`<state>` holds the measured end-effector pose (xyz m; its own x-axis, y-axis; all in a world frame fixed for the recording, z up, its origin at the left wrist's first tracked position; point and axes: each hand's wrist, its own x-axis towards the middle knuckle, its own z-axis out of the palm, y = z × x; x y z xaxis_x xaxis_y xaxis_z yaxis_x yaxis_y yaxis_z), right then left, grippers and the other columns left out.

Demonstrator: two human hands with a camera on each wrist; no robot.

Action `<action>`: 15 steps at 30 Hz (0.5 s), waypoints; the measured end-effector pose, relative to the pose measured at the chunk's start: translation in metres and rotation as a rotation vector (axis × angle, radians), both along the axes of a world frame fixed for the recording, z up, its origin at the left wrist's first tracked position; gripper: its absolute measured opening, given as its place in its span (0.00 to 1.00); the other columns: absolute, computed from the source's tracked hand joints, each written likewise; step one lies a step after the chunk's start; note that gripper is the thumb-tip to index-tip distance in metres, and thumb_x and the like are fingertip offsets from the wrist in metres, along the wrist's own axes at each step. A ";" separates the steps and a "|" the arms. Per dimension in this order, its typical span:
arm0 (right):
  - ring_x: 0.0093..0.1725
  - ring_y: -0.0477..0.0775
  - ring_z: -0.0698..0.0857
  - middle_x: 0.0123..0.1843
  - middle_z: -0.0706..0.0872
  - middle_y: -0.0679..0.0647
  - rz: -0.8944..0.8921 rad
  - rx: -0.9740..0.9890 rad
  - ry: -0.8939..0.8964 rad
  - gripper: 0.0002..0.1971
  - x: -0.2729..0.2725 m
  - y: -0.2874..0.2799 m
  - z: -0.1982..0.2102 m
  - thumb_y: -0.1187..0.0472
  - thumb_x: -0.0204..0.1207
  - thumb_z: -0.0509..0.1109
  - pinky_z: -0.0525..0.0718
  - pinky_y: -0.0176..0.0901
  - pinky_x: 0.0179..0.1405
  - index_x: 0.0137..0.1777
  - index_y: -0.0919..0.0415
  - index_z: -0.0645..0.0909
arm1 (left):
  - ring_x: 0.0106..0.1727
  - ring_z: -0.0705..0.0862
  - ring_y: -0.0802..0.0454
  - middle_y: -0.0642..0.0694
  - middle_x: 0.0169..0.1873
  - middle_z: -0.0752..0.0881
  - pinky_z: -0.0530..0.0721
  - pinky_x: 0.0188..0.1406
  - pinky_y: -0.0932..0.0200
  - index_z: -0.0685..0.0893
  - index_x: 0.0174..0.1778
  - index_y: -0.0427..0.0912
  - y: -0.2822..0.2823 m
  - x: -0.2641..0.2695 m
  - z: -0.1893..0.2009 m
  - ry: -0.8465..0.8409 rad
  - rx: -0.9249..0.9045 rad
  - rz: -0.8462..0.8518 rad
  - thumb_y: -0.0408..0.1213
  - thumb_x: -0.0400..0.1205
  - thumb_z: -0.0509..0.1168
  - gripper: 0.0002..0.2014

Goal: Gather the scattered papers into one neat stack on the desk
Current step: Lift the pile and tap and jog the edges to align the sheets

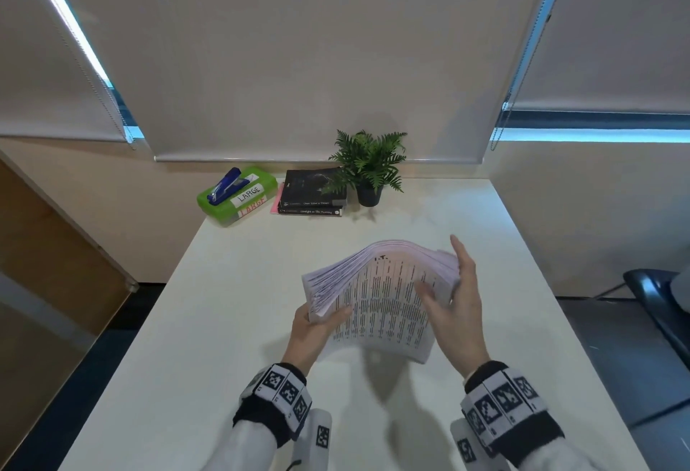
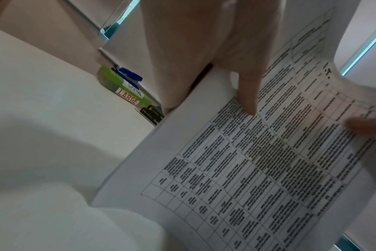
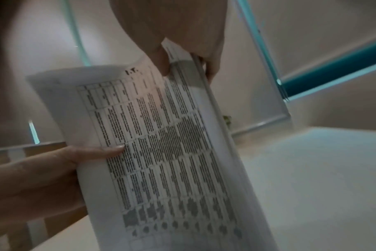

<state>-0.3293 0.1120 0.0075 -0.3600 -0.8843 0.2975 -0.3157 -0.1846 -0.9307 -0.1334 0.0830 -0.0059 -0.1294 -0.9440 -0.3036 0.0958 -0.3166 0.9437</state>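
Papers (image 1: pixel 388 298) bowed between left hand (image 1: pixel 311 332) and right hand (image 1: pixel 461 306); both grip

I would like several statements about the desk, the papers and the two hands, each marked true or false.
1. Both hands hold the stack of papers above the desk. True: the left hand grips its left edge, the right hand its right edge.
2. The blue stapler lies on the books. False: it rests on the green box.
3. The top sheet shows a printed table. True.
4. The potted plant stands left of the green box. False: it stands to the right, beside the books.
5. The stack lies flat. False: it bows upward between the hands.
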 end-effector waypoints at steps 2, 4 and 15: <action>0.61 0.27 0.71 0.68 0.70 0.56 -0.077 -0.173 0.360 0.36 0.003 -0.004 0.009 0.69 0.75 0.70 0.70 0.18 0.60 0.78 0.49 0.59 | 0.42 0.79 0.65 0.57 0.38 0.82 0.70 0.61 0.59 0.70 0.38 0.54 0.001 0.000 0.007 0.038 -0.022 -0.021 0.26 0.76 0.71 0.19; 0.54 0.39 0.73 0.70 0.68 0.58 -0.103 -0.226 0.567 0.33 0.004 -0.005 0.015 0.69 0.76 0.69 0.75 0.25 0.51 0.77 0.49 0.63 | 0.44 0.83 0.61 0.55 0.40 0.85 0.73 0.59 0.61 0.73 0.40 0.53 0.002 0.000 0.011 0.052 -0.089 0.017 0.26 0.74 0.73 0.18; 0.46 0.45 0.76 0.64 0.76 0.60 -0.009 -0.227 0.659 0.26 -0.003 -0.008 0.017 0.76 0.73 0.66 0.72 0.21 0.49 0.71 0.58 0.77 | 0.34 0.82 0.63 0.52 0.36 0.82 0.81 0.36 0.68 0.80 0.48 0.46 -0.004 -0.015 0.031 0.018 -0.508 0.375 0.48 0.73 0.71 0.13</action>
